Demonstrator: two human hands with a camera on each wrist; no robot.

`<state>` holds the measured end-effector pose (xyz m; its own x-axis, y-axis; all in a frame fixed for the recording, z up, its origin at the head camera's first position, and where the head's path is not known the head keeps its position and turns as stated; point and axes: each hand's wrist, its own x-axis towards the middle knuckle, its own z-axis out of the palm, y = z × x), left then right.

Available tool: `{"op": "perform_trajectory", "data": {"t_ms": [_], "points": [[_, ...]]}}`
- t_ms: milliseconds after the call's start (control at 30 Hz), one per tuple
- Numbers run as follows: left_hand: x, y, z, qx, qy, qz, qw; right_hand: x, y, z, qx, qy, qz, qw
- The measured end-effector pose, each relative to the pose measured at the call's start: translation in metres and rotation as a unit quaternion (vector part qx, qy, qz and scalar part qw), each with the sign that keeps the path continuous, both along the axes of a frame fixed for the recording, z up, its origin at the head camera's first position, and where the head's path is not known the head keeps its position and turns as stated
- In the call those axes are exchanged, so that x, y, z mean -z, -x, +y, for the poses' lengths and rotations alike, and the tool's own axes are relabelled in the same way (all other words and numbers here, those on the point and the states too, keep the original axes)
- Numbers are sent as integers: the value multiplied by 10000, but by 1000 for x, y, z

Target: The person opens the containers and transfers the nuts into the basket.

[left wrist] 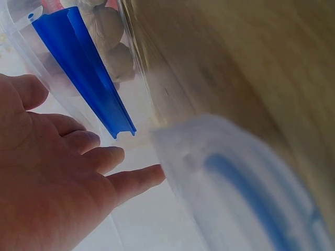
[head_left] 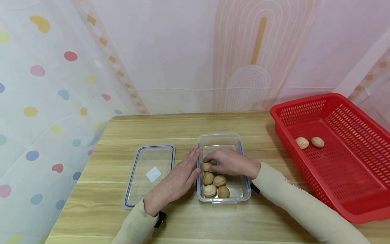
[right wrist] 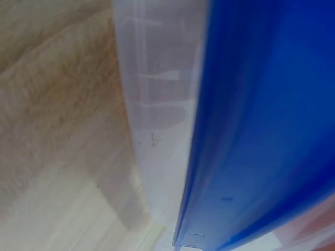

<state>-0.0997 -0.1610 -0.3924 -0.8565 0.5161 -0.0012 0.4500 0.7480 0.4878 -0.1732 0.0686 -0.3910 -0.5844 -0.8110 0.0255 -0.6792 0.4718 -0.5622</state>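
A clear plastic food container [head_left: 223,200] with blue side clips stands on the table, several walnuts [head_left: 219,181] lying in its near part. My right hand [head_left: 230,162] reaches down into it, and its thumb and fingers pinch a walnut [head_left: 208,166] by the left wall. The fingers of my left hand [head_left: 176,178] are straight and lie along the outside of the left wall. In the left wrist view that hand [left wrist: 57,167] is beside a hanging blue clip [left wrist: 78,68]. The right wrist view is filled by another blue clip [right wrist: 261,115]; the right hand's grip is hidden there.
A clear lid [head_left: 140,183] with a blue seal and a white paper square [head_left: 153,174] lies left of the container, partly under the left forearm. At the right stands a red plastic basket [head_left: 304,183] holding two walnuts [head_left: 317,142]. A patterned cloth [head_left: 182,67] hangs behind the table.
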Motion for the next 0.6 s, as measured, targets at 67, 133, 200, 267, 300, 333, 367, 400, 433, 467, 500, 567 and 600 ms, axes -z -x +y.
{"op": "perform_trajectory", "data": {"t_ms": [67,133,200,267,300,333,367,400,433,467,500,567,600], "points": [[1,0,0,-3,-1,25,10000,0,0,0,8,48,1,10000],[1,0,0,4,-3,42,10000,0,-1,1,50,99,7,9999],[1,0,0,14,-5,60,10000,-2,-3,2,107,150,12,9998],[1,0,0,21,-8,75,10000,-5,-5,4,186,208,-44,9996],[0,0,0,23,-8,73,10000,-6,-6,4,221,229,-45,9995],[0,0,0,21,-10,76,10000,-8,-7,5,246,253,-59,9994],[1,0,0,22,-19,86,10000,-9,-8,6,272,275,-62,9992],[0,0,0,18,-19,74,10000,-10,-9,6,280,318,-65,9991],[1,0,0,19,-25,76,10000,-11,-11,7,299,360,-78,9989],[1,0,0,18,-29,67,10000,-12,-12,8,302,415,-67,9987],[1,0,0,16,-31,61,10000,-12,-13,10,286,489,-56,9984],[1,0,-1,11,-23,34,10000,-13,-16,13,267,640,-49,9976],[1,0,-1,10,-21,22,10000,-14,-17,14,255,718,-51,9971]]}}
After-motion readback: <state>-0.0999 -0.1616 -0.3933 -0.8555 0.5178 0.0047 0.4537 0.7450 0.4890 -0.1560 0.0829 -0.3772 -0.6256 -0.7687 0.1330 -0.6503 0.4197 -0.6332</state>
